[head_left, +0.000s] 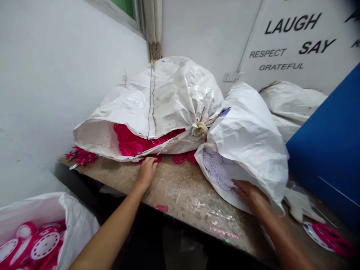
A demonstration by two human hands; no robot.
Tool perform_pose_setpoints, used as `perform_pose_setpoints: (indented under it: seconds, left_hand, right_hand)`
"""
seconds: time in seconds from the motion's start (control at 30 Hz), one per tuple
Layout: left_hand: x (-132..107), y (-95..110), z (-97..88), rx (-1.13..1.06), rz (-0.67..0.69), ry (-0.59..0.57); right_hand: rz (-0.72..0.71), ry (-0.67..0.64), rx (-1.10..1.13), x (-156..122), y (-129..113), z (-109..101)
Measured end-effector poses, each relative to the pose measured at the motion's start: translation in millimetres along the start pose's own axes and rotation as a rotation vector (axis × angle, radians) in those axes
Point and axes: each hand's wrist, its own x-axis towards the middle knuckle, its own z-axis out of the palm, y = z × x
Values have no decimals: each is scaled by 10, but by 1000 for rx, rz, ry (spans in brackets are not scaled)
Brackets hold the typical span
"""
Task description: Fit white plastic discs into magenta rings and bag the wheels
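Note:
My left hand reaches to the mouth of a big white woven sack lying on the worn wooden table; its fingers curl at the pink plastic wheel parts spilling out, and what they hold is hidden. My right hand reaches into the opening of a second white sack, fingers spread, touching pale lilac wheel parts inside. A few loose pink wheels lie on the table between the two sacks.
A white bag with pink-and-white assembled wheels stands low at left. More white sacks lie behind, by a blue panel. Pink-and-white wheels rest at the table's right end. White walls close in on the left and back.

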Motion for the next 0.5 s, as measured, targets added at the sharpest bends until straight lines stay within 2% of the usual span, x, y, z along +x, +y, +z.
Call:
perform_pose_setpoints:
  seconds: [0.1, 0.2, 0.3, 0.4, 0.43, 0.5]
  left_hand:
    - [224, -58, 53, -11, -34, -6]
    - [133, 16, 56, -86, -58, -34]
    - [-248, 220, 130, -231, -102, -135]
    - [-748, 488, 262, -441, -192, -277]
    - [-897, 570, 305, -567, -250, -321]
    - [-1131, 692, 371, -819, -377, -360]
  right_hand:
    - [30, 113, 51, -99, -111, -50]
    - [86, 306, 155, -223, -425, -165]
    - [82, 368, 473, -280, -936, -249]
    - [102, 279, 900, -251, -1466, -211]
    - [85, 240, 980, -240, -1607, -173]
    - [15, 216, 961, -243, -1805, -88]
